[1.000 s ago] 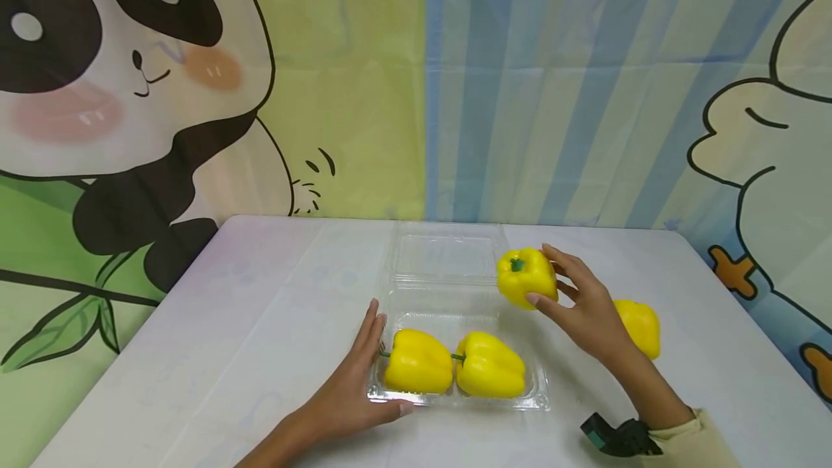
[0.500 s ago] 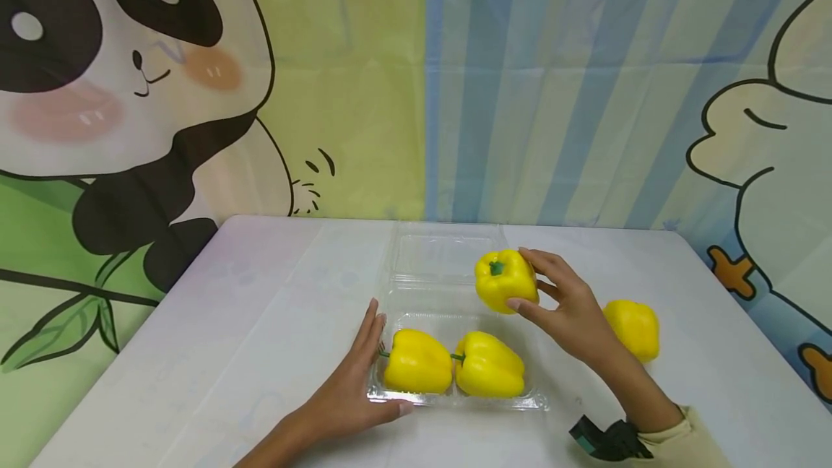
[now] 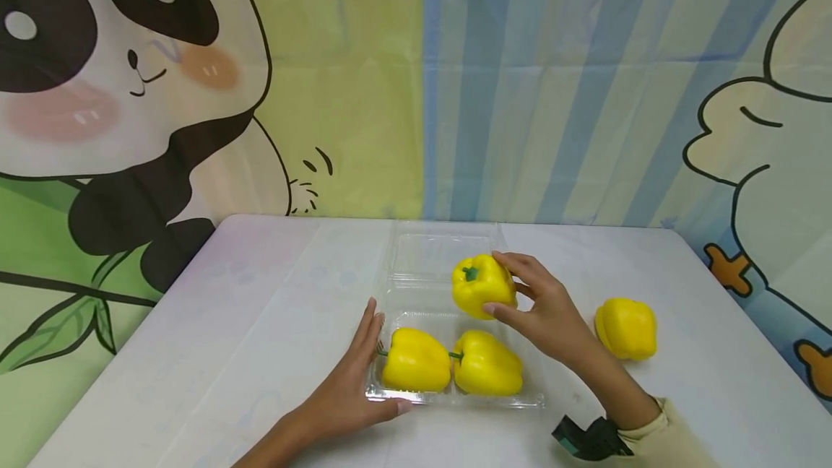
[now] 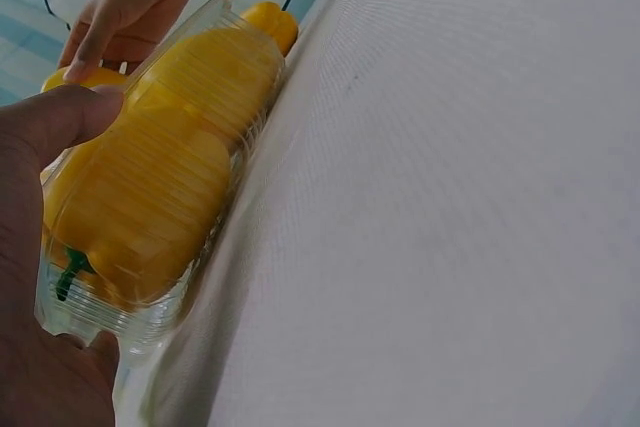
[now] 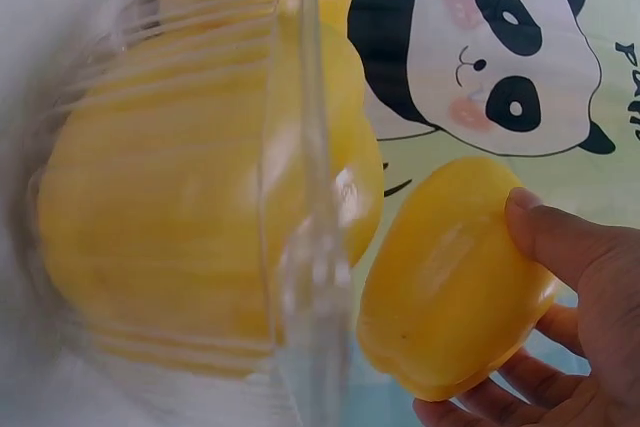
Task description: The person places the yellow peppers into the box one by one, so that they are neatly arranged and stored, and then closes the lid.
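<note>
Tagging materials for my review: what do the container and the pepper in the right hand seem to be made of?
The container looks like thin, glossy, clear plastic: the peppers inside show through its ribbed walls. The pepper in the right hand has a smooth, glossy yellow surface with highlights; real skin or moulded plastic, the look leaves open.

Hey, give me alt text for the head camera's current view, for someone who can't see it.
A person's right hand holds a yellow pepper above an open clear container with two more peppers in it; the left hand is at the container's left side. A fourth pepper sits to the right on a white table, before a backdrop with a cartoon panda.
</note>
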{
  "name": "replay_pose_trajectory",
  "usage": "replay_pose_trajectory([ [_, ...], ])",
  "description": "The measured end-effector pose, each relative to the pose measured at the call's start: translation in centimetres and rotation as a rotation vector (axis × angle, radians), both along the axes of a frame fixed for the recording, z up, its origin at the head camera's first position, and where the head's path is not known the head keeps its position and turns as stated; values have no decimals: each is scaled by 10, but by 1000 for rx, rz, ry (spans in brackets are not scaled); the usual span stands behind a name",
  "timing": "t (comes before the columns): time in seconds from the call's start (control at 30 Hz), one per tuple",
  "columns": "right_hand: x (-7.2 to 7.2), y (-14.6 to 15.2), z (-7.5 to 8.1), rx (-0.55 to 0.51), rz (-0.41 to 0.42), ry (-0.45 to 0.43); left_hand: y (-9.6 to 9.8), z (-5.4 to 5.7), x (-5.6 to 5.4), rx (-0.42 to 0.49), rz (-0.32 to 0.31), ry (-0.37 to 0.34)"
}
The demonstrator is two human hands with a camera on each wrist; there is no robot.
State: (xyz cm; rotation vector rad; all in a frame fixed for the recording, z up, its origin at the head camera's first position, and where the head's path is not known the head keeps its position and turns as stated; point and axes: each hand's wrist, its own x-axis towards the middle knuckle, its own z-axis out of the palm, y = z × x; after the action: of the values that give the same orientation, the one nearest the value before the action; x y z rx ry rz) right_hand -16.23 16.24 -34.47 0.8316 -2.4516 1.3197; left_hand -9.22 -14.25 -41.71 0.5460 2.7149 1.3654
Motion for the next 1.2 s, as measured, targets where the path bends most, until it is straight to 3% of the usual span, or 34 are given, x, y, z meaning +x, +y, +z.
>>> replay_pose_trajectory([
  [0.53, 5, -34, 3, 55, -12, -74, 0, -1, -1, -1, -4, -20],
  [0.93, 10, -59, -5, 136, 1, -31, 0, -4, 0, 6, -2, -29],
  [1.2, 10, -70, -4, 137, -18, -67, -1, -3, -1, 23, -10, -33],
])
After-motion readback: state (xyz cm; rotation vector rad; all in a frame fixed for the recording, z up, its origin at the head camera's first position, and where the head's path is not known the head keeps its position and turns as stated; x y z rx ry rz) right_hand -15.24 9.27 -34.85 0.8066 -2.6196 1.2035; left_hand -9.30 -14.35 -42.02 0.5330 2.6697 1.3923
